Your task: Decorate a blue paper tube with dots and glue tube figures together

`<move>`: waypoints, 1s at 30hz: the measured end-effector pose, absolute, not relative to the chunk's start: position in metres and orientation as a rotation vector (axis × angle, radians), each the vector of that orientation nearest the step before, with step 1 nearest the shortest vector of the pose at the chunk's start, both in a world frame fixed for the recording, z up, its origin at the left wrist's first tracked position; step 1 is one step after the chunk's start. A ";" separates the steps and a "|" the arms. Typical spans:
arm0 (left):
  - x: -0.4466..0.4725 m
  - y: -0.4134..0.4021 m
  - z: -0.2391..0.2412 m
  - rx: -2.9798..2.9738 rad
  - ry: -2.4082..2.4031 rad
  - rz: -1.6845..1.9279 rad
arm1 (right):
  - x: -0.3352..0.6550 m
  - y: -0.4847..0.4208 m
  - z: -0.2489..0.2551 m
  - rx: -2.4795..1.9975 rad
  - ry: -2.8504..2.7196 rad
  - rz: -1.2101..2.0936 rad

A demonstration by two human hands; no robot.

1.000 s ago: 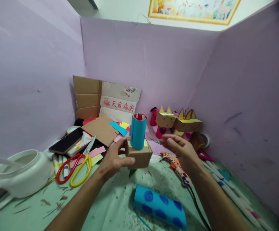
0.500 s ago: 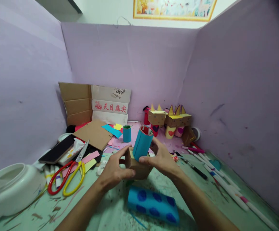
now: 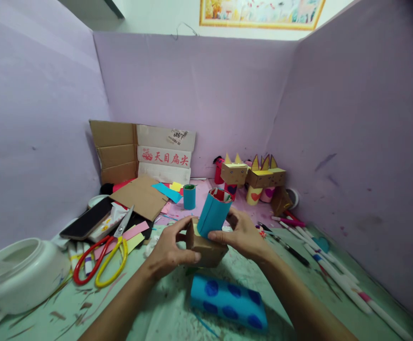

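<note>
My left hand grips the left side of a small brown cardboard box, thumb along its near face. On top of the box a blue paper tube stands tilted to the right, red and white inside its rim. My right hand is closed round the tube's lower part, with the thumb in front and the fingers partly hidden behind. Closer to me lies a blue tube with dark blue spots on its side. A short blue paper ring stands farther back.
Red-and-yellow scissors, a phone and a white pot occupy the left. Cardboard figures with pointed ears stand at the back right. Several white markers and a black pen-like tool lie on the right. Purple walls enclose the table.
The blue tube in my right hand leans slightly more to the right on the box. My left hand keeps its hold on the box. The whole view has shifted slightly.
</note>
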State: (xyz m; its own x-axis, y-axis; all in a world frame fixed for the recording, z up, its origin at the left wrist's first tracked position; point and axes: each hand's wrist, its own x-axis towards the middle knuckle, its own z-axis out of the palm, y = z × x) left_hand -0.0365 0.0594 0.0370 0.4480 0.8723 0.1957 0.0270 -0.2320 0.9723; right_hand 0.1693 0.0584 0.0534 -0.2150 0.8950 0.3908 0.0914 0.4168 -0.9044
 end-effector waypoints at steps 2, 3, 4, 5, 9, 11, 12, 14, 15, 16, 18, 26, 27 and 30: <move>-0.036 0.059 0.038 1.605 0.781 0.963 | 0.169 0.058 0.054 -0.899 -1.620 0.955; -0.036 0.058 0.039 1.602 0.773 0.963 | 0.169 0.058 0.054 -0.906 -1.620 0.955; -0.036 0.058 0.040 1.602 0.767 0.962 | 0.169 0.058 0.055 -0.911 -1.620 0.953; -0.035 0.058 0.041 1.605 0.763 0.959 | 0.169 0.058 0.056 -0.913 -1.621 0.952; -0.036 0.057 0.041 1.619 0.770 0.944 | 0.168 0.056 0.058 -0.906 -1.614 0.957; -0.037 0.057 0.041 1.621 0.769 0.946 | 0.167 0.056 0.058 -0.906 -1.608 0.964; -0.037 0.057 0.041 1.622 0.769 0.949 | 0.167 0.056 0.058 -0.905 -1.608 0.968; -0.037 0.058 0.040 1.628 0.768 0.955 | 0.168 0.055 0.058 -0.900 -1.606 0.978; -0.036 0.058 0.039 1.631 0.767 0.958 | 0.168 0.055 0.058 -0.897 -1.604 0.984; -0.036 0.058 0.039 1.634 0.766 0.961 | 0.168 0.055 0.059 -0.895 -1.602 0.988; -0.036 0.058 0.038 1.634 0.764 0.967 | 0.169 0.055 0.059 -0.897 -1.604 0.989; -0.036 0.059 0.037 1.610 0.763 0.966 | 0.168 0.055 0.060 -0.914 -1.607 0.994; -0.036 0.059 0.036 1.604 0.764 0.964 | 0.168 0.055 0.059 -0.916 -1.606 0.995; -0.035 0.059 0.035 1.583 0.768 0.952 | 0.168 0.056 0.058 -0.944 -1.624 0.962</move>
